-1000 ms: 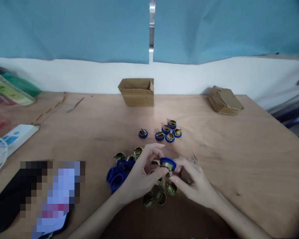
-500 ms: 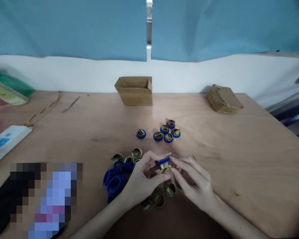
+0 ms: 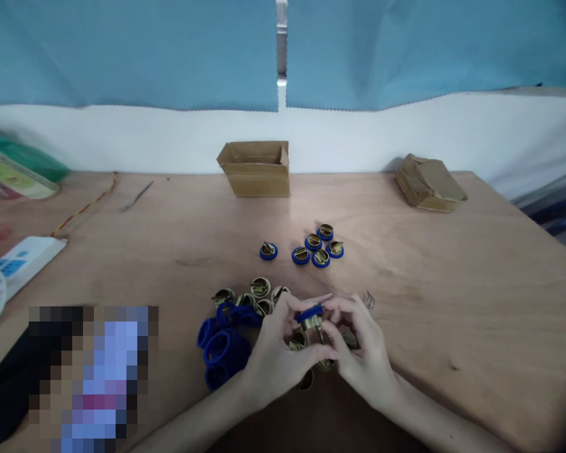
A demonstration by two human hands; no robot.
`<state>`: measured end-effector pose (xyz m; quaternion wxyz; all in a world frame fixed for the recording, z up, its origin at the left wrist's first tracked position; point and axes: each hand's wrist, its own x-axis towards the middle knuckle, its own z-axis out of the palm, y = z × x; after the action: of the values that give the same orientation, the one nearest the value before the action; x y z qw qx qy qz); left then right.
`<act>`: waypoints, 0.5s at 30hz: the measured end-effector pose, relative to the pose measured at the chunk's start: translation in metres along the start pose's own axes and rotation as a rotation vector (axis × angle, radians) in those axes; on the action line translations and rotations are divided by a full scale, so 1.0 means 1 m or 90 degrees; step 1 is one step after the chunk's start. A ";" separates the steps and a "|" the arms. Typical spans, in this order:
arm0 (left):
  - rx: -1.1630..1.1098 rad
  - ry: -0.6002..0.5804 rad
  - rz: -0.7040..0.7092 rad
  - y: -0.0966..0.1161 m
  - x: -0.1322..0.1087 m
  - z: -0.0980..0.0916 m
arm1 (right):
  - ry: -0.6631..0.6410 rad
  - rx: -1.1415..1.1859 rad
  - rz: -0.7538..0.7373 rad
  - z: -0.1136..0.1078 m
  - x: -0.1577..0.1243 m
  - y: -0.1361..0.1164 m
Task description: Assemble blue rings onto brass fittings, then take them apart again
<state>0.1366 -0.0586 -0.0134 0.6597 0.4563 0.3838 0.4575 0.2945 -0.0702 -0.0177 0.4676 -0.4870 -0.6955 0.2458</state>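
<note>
My left hand (image 3: 280,362) and my right hand (image 3: 365,355) meet near the front of the table, both closed on one round brass piece with a blue ring (image 3: 310,314) around its edge. The piece is tilted, ring side up, with its brass part facing down. Below and behind my hands lie loose round brass pieces (image 3: 260,287) with a bar across each, some partly hidden. Left of my left hand is a heap of blue rings (image 3: 219,349). Farther back, several brass pieces with blue rings (image 3: 321,257) sit grouped, and another single ringed piece (image 3: 268,251) lies apart to their left.
An open cardboard box (image 3: 259,179) stands against the white wall, and a crumpled cardboard box (image 3: 429,185) sits at the back right. Thin wire coils (image 3: 368,299) lie beyond my right hand. At left are a white power strip (image 3: 23,261), a cord and a pixelated phone-like object (image 3: 106,377).
My right hand has drawn in closer around the ringed piece, its fingers more curled. My left thumb has shifted right. The view has moved slightly; the pieces on the table keep their layout.
</note>
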 end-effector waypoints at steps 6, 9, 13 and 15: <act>0.028 -0.018 0.017 -0.004 0.000 0.001 | -0.010 0.025 0.012 -0.001 0.002 0.000; 0.047 -0.023 0.012 -0.003 0.000 0.002 | -0.022 0.040 0.017 -0.003 0.002 0.001; 0.073 -0.051 0.052 -0.003 0.000 -0.001 | -0.026 0.034 0.017 -0.006 0.003 0.003; 0.091 -0.064 0.073 -0.004 0.001 -0.004 | -0.027 0.023 0.011 -0.007 0.004 0.003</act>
<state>0.1342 -0.0576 -0.0179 0.6166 0.5459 0.3548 0.4426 0.3017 -0.0658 -0.0151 0.4594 -0.4792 -0.6962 0.2731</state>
